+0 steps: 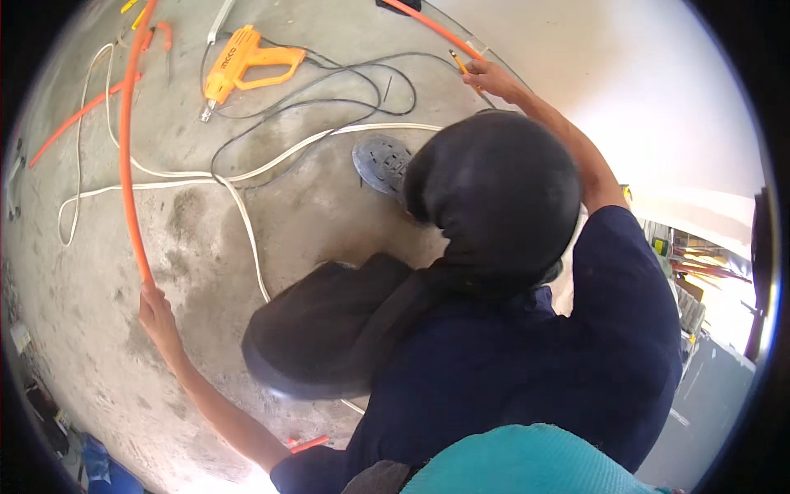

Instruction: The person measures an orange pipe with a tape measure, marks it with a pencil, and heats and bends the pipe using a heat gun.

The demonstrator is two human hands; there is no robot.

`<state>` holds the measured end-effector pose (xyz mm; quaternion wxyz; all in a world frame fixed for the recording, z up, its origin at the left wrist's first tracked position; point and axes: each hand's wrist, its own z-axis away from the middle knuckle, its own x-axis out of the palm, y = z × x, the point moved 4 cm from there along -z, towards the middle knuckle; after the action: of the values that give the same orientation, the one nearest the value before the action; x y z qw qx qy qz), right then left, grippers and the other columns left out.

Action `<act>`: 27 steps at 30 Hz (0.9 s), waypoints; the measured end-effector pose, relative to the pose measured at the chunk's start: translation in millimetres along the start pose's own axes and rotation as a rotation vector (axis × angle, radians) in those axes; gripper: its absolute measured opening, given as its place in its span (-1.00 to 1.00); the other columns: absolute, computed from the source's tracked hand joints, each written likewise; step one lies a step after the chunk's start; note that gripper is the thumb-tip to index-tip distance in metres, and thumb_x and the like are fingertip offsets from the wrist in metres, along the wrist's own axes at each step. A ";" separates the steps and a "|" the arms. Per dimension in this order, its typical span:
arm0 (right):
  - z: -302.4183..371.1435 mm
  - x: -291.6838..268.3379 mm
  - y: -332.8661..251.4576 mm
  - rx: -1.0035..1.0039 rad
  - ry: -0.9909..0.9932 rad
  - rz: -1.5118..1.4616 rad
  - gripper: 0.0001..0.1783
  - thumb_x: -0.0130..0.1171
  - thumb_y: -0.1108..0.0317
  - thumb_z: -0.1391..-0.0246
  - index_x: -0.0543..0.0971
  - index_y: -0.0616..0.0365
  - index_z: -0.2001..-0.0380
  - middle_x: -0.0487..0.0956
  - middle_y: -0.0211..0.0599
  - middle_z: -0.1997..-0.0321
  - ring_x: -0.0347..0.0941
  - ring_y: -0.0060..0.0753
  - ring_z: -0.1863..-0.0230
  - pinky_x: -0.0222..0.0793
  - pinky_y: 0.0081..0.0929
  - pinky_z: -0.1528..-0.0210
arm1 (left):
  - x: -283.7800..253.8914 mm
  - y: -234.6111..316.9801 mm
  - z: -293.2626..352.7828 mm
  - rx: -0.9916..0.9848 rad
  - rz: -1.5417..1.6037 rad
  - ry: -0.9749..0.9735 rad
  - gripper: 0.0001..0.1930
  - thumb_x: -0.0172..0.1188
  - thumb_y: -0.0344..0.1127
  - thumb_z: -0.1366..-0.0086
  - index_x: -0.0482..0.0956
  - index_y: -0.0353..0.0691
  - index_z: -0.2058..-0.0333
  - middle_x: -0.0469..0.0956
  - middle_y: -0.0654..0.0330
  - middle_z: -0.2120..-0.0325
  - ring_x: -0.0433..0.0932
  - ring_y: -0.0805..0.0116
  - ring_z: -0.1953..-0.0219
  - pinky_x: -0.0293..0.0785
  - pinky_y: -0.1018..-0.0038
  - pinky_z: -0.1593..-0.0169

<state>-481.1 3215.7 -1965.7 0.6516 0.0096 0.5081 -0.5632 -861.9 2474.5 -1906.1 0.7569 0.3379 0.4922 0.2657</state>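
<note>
My left hand [156,311] is closed round the lower end of a long orange pipe [126,156], which runs up the left side to the far edge of the view. At the upper right, my right hand [492,80] pinches a yellow pencil [457,62]. The pencil is beside an orange pipe [440,30] that lies at the foot of the white wall; the hand covers that pipe's near end, so I cannot tell whether it touches it. A yellow heat gun [247,64] lies on the floor between the two pipes.
A white cable [304,148] and a dark cord [284,103] loop over the concrete floor [206,247]. Short orange pipe pieces [70,128] lie at the far left. My bent knees [502,198] and a grey shoe [380,162] occupy the middle. The white wall [625,90] borders the right.
</note>
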 end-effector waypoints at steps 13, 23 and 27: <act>-14.3 16.6 -107.7 -0.350 -0.084 -0.567 -0.54 0.12 0.25 -0.41 0.47 0.23 -0.26 0.53 -0.40 -0.01 0.43 -0.50 -0.06 0.35 -0.34 -0.17 | -14.7 3.6 62.5 -0.226 -0.348 0.114 -0.53 0.13 0.08 -0.49 0.53 -0.28 0.02 0.37 0.29 0.48 0.32 0.49 0.42 0.30 0.45 0.32; 92.1 -163.3 -283.6 -1.875 -0.972 -0.458 -0.66 -0.10 0.12 -0.45 0.65 -0.06 0.06 0.58 -0.27 -0.06 0.41 -0.17 -0.16 0.24 -0.24 -0.17 | -30.4 -13.6 44.7 -0.182 -0.235 0.147 -0.59 0.17 0.12 -0.47 0.53 -0.17 0.18 0.27 0.49 0.60 0.15 0.70 0.61 0.05 0.63 0.55; 210.3 -87.8 -369.0 -1.440 -0.370 -0.748 -0.65 0.25 0.26 -0.30 0.59 -0.31 -0.13 0.52 -0.57 0.15 0.48 -0.50 0.15 0.49 -0.43 0.07 | -51.9 9.1 46.2 -0.273 -0.148 0.164 -0.58 0.19 0.12 -0.45 0.53 -0.18 0.14 0.27 0.47 0.61 0.16 0.69 0.63 0.06 0.63 0.57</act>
<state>-605.3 3021.5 -1598.4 0.3411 -0.6717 0.5985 -0.2725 -839.2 2430.5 -1856.5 0.7705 0.1717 0.5353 0.3005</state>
